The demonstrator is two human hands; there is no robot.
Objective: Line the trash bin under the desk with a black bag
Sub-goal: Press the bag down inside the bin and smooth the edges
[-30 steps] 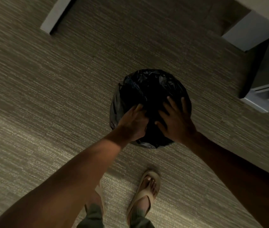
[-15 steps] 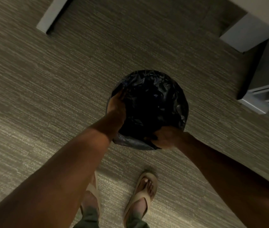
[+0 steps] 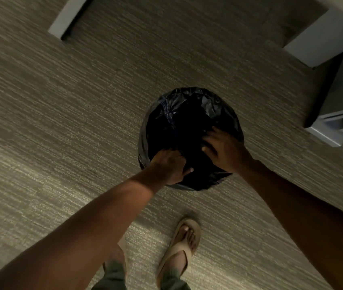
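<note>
The trash bin (image 3: 143, 141) stands on the carpet (image 3: 61, 122), near a white desk leg (image 3: 321, 38) at the upper right; the black bag (image 3: 187, 114) drapes over its whole rim and hides the opening; the left hand (image 3: 170, 166) curls over the bin's near-left edge, fingers closed on the bag's plastic; the right hand (image 3: 223, 149) lies on the near-right edge, fingers spread and pressing into the bag; a sandalled foot (image 3: 184, 241) stands on the carpet below the bin.

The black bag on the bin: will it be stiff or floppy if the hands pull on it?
The black bag is probably floppy and light: it is creased and wrinkled around the rim. Its shiny film may slip under the left hand and right hand.
</note>
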